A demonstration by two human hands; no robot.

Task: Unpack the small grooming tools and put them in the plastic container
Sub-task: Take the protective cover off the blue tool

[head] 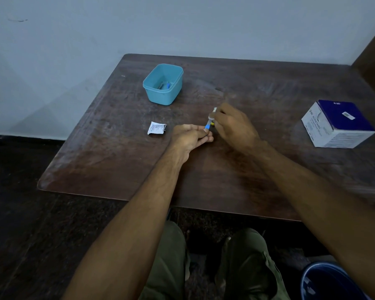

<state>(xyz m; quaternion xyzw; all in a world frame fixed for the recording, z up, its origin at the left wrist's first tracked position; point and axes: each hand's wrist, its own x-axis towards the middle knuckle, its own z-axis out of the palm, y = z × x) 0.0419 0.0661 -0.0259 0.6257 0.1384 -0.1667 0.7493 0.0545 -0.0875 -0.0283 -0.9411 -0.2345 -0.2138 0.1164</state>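
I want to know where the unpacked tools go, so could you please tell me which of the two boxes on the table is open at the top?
The light blue plastic container; the white and purple cardboard box looks closed.

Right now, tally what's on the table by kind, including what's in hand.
Blue plastic container: 1
Blue and white box: 1
Torn white wrapper: 1
Small tool with blue end, gripped by left hand and right hand: 1
Total: 4
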